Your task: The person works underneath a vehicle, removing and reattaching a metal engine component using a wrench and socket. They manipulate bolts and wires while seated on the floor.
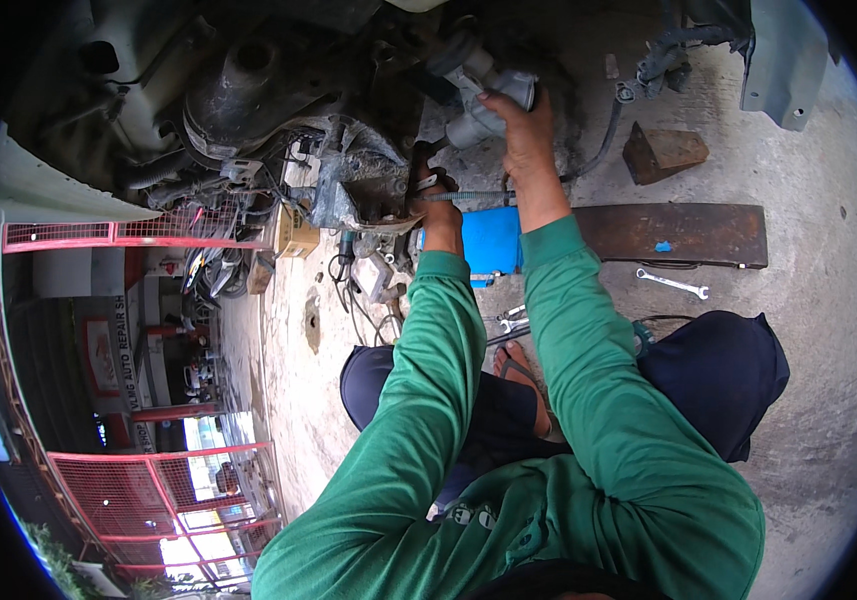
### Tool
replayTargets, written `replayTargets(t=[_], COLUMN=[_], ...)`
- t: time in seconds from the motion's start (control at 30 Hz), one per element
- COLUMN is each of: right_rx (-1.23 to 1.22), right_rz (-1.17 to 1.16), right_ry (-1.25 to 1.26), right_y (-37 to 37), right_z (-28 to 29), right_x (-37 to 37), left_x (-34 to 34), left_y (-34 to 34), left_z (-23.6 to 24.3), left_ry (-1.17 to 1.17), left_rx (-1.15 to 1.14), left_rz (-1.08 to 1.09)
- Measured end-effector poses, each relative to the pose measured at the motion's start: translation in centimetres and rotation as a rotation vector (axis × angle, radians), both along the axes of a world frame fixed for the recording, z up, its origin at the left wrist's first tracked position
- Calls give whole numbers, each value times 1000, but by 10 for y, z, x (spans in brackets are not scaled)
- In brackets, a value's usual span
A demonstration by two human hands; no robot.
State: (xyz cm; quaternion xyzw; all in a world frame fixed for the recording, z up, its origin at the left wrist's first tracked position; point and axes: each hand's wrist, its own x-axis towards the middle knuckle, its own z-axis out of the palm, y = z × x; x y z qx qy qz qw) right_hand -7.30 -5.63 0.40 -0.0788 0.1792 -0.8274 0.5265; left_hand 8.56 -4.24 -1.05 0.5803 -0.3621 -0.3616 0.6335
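My right hand (526, 135) is closed round a pale grey metal part with rounded, pipe-like ends (480, 115), under the vehicle's front. Its thumb lies over the part, and the other fingers are mostly hidden behind it. Beside a dirty metal bracket (363, 195), my left hand (436, 203) is closed in shadow, lower and to the left of the grey part. A small light strip (429, 183) shows at its fingers; I cannot make out what it grips.
Greasy vehicle parts (248, 100) fill the upper left. On the concrete lie a blue case (493, 240), a long rusty metal box (668, 235), a spanner (672, 284) and a rusty angled piece (664, 152). A cardboard box (296, 232) and red mesh fence (138, 235) stand left.
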Motion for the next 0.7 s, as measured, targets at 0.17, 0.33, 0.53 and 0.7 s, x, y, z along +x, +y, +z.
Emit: replayTargets(t=[0.17, 0.33, 0.53, 0.7], right_rx=[-17, -33, -1, -25], right_rz=[6, -31, -19, -48], right_ry=[-12, -19, -19, -28], right_y=[4, 6, 8, 5], right_z=[1, 2, -1, -6], right_x=[1, 1, 1, 2], left_x=[10, 12, 14, 7], left_y=[-3, -7, -6, -1], left_z=[1, -2, -3, -14], left_ry=[62, 10, 0, 13], left_rx=[-14, -53, -41, -99], left_rz=[-77, -63, -83, -42])
